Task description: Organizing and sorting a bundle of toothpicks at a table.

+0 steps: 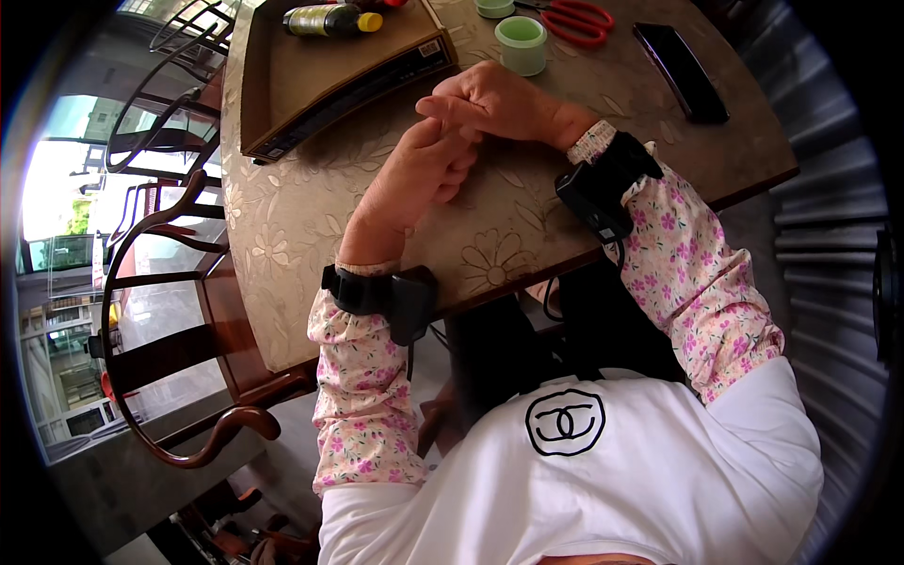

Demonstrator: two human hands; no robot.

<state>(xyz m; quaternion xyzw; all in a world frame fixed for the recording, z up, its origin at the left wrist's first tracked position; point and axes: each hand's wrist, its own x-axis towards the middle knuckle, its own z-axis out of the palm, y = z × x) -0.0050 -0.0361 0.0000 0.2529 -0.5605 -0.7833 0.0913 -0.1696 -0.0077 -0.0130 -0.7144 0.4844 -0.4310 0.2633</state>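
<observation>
My left hand (422, 166) and my right hand (494, 102) meet above the table, with curled fingers and touching fingertips. No object shows between them, though the insides of both hands are hidden. Just beyond my right hand stands a small open green plastic container (521, 48). Another green container or lid (494, 7) is behind it. Red-handled scissors (583, 21) lie beside them, their blades partly cut off by the frame. A dark smartphone (681, 74) rests farther right. Left of the containers is a shallow cardboard box (353, 95) holding a dark bottle with a yellow cap (332, 21).
The table (494, 258) has a flower-patterned cover and a curved near edge close to my body. Wooden chairs with curved arms (205, 417) stand at the left. Grey pleated fabric (833, 282) hangs at the right. Black devices with cables are strapped to both wrists.
</observation>
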